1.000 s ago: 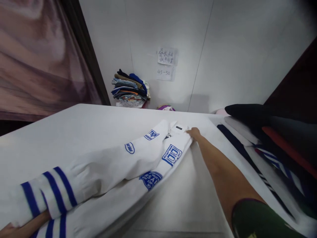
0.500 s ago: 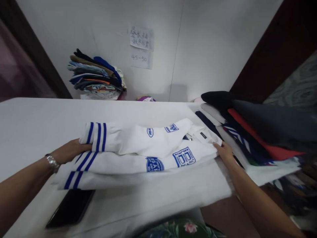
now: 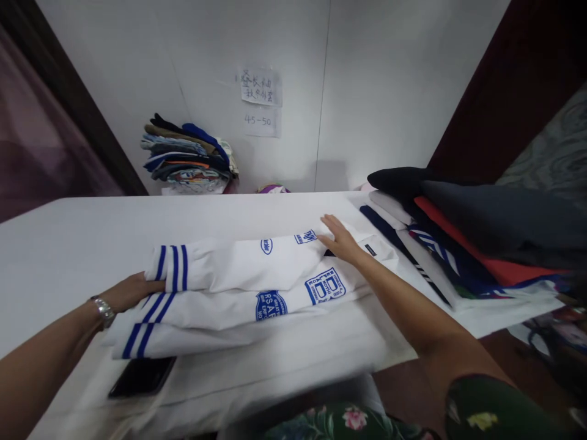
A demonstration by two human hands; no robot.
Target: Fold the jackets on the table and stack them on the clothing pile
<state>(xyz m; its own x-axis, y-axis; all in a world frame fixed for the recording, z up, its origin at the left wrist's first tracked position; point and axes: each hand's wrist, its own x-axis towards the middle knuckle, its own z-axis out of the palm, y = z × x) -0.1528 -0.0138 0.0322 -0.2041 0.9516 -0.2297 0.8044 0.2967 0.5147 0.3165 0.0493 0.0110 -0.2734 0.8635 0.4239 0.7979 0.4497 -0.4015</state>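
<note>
A white long-sleeved top (image 3: 238, 263) with blue stripes and blue printed badges lies folded lengthwise on the white table (image 3: 105, 223). Its collar and dark neck label point to the right. At the striped end, my left hand (image 3: 134, 291) is closed on the fabric edge, with the fingers partly tucked under it. My right hand (image 3: 342, 240) is over the upper chest near the collar, its fingers stretched out and holding nothing. Below the striped end lies a black phone (image 3: 142, 376), partly covered by the top.
Several folded garments (image 3: 468, 244), black, grey, red and navy, are piled at the table's right. Another folded stack (image 3: 190, 156) stands by the back wall at left. Two handwritten paper notes (image 3: 261, 101) are stuck to the wall.
My right hand has let go of the collar corner and moved left and away from me over the chest. My left hand still grips the striped end. The view has shifted slightly.
</note>
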